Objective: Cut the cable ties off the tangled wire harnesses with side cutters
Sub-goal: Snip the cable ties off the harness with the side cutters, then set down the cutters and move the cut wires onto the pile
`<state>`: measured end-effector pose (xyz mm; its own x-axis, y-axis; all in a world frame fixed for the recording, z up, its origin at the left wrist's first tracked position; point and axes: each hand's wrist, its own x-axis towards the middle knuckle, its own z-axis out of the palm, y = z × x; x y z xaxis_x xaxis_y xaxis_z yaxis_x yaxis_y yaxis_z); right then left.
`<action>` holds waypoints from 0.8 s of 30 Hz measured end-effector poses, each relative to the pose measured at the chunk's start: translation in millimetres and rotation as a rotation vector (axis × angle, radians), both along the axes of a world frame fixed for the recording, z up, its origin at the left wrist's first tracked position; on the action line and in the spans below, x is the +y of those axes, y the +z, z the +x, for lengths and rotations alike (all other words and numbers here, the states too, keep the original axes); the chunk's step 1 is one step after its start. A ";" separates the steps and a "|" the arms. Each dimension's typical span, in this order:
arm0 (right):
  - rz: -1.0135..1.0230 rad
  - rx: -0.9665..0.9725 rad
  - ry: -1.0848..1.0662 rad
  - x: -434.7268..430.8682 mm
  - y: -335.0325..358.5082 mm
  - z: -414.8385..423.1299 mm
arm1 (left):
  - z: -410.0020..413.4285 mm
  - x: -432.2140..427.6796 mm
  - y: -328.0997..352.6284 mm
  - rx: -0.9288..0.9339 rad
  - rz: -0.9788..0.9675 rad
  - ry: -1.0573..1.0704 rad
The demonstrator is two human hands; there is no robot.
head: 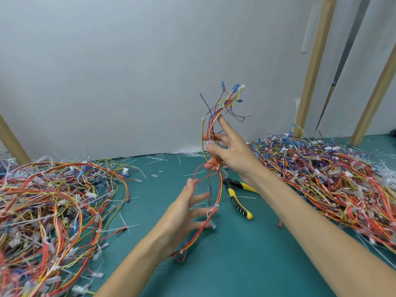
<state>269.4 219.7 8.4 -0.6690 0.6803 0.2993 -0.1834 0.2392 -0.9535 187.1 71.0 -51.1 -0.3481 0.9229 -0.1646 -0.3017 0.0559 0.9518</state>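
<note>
Head view.

1. Work in hand: the right hand point(230, 150) holds one wire harness point(211, 129) upright above the surface point(235, 271). The wires are caught among its spread fingers, with the index finger pointing up. The exact grip is not clear.
2. The left hand point(189, 211) is flat, its fingers straight and spread against the harness's lower run. It grips nothing.
3. Ties remaining: white cable ties point(216, 205) are still fastened at several points along the held harness. None appears cut.
4. Tool: the side cutters point(239, 197), with yellow and black handles, lie on the surface just beyond the right forearm. Neither hand touches them.
5. Completed work: loose tie offcuts point(126, 225) are scattered across the surface, which suggests some ties are already off.
6. Stock: one pile of harnesses point(53, 211) lies at left and a second pile point(334, 179) at right. Which pile is finished cannot be determined.
7. Assessment: the task is partly done, and considerable work probably remains.
</note>
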 end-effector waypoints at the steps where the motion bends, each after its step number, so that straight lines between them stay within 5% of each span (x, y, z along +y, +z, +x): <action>1: -0.004 0.014 -0.018 3.3 3.4 -1.1 | 2.6 0.3 -0.5 -0.056 0.024 0.007; 6: -0.003 0.036 -0.088 17.4 8.3 -2.2 | 26.9 1.2 -8.6 -0.063 0.040 0.029; 12: 0.526 -0.091 -0.372 37.5 15.4 4.5 | 78.6 -23.3 -3.7 1.006 0.288 -0.196; 15: 0.886 -0.303 -0.533 58.1 36.5 19.1 | 96.5 -29.8 -3.0 1.194 0.312 -0.295; 18: 1.151 -0.641 -0.690 85.9 58.5 38.6 | 103.0 -29.8 -4.7 1.166 0.305 -0.424; 22: 1.256 -0.932 -0.886 117.8 61.8 67.4 | 83.7 -22.3 -11.3 1.322 0.333 -0.468; 24: 1.169 -1.203 -0.782 126.6 38.8 78.6 | 64.9 -18.8 -17.8 1.360 0.265 -0.391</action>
<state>348.0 346.3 47.2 -0.5249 0.7244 0.4470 0.8496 0.4778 0.2234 251.9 52.2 -68.9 0.1856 0.9442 0.2719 0.8253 -0.3000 0.4783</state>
